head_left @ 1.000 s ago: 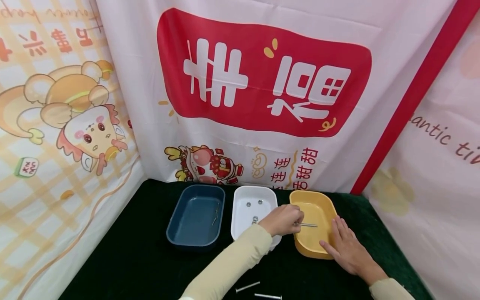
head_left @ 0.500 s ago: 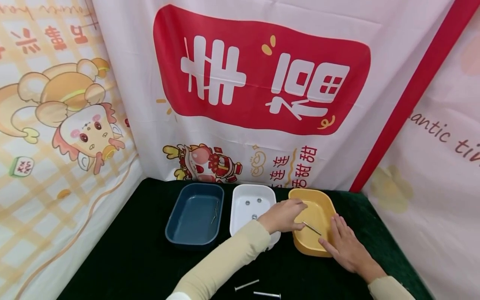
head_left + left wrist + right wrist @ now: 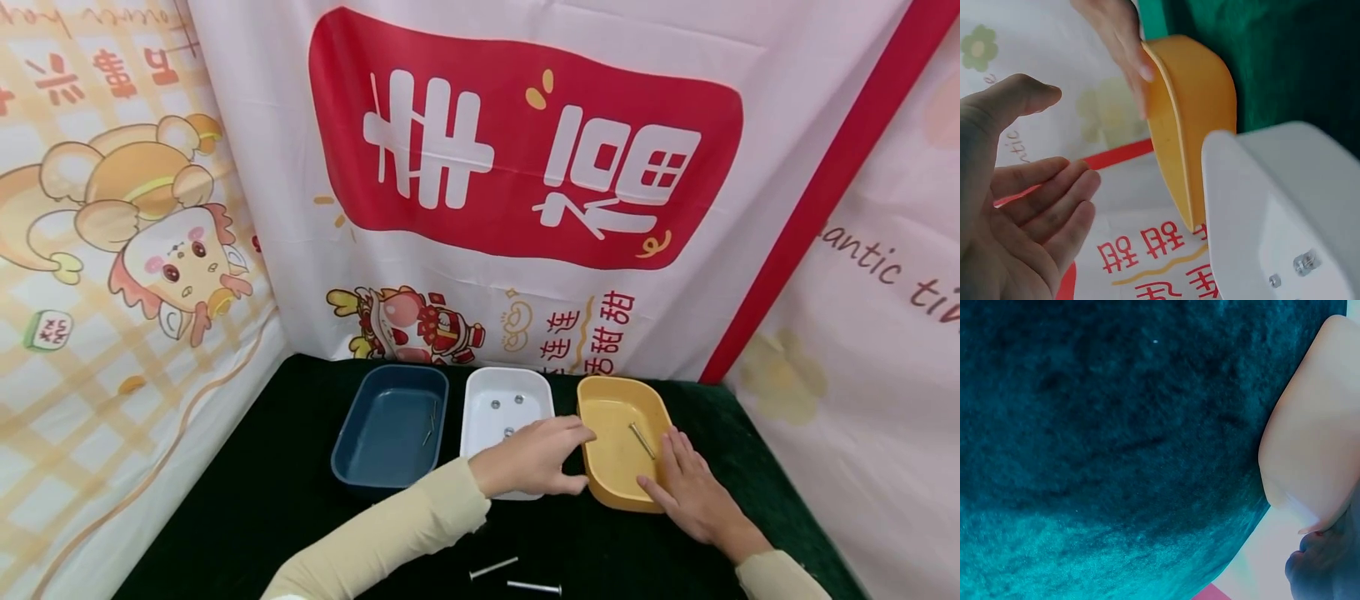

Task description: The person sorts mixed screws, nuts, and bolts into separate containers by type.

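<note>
A metal bolt (image 3: 642,441) lies in the yellow tray (image 3: 611,492), close to its right wall. My left hand (image 3: 534,457) hovers over the near right corner of the white tray (image 3: 474,387), just left of the yellow one. Its thumb and fingers are spread apart and hold nothing, as the left wrist view of the hand (image 3: 1029,206) also shows. My right hand (image 3: 693,492) rests against the yellow tray's right rim with straight fingers. Several metal nuts (image 3: 518,400) sit in the white tray, partly hidden by my left hand.
On the left stands a blue tray (image 3: 347,450) with thin screws (image 3: 430,429) in it. Two longer bolts (image 3: 534,588) lie on the dark green cloth (image 3: 247,517) near the front. Printed fabric hangings (image 3: 675,333) close off the back and sides.
My left hand has let go of the bolt, which dropped into the yellow tray. The hand has drawn back left over the white tray. My right hand stays at the rim.
</note>
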The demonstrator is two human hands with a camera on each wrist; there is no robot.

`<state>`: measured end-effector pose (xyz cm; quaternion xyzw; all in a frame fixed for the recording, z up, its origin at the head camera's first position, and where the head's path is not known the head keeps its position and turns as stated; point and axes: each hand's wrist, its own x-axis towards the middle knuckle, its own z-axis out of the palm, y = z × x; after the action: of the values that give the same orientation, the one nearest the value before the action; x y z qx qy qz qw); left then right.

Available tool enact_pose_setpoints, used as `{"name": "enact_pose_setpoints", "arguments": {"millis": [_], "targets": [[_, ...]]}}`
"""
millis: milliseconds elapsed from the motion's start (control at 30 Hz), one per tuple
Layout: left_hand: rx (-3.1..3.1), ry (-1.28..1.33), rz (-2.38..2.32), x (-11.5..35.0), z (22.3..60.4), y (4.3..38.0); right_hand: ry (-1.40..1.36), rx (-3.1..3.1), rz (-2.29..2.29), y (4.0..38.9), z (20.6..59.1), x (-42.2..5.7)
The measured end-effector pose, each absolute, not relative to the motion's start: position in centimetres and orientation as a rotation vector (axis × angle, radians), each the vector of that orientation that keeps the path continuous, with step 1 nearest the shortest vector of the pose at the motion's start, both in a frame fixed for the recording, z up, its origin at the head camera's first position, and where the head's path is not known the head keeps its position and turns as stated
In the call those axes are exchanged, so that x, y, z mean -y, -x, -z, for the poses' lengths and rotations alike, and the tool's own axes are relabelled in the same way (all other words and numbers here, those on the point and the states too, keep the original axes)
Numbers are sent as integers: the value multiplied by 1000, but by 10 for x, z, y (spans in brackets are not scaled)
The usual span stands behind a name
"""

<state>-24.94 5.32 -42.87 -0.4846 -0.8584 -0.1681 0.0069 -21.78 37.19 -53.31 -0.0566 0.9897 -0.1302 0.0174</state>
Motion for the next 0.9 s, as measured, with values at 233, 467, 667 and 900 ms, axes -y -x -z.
{"name": "enact_pose_setpoints", "arguments": {"millis": [233, 467, 667, 900], "targets": [[2721, 1561, 650, -18, 432, 226, 165, -3059, 406, 217, 533, -371], [2770, 1563, 660, 17, 442, 204, 166, -3063, 397, 218, 532, -370], [2839, 1476, 490, 39, 456, 190, 159, -3066, 405, 219, 533, -370], [2992, 1384, 540, 55, 474, 181, 166, -3057, 420, 217, 533, -370]]}}
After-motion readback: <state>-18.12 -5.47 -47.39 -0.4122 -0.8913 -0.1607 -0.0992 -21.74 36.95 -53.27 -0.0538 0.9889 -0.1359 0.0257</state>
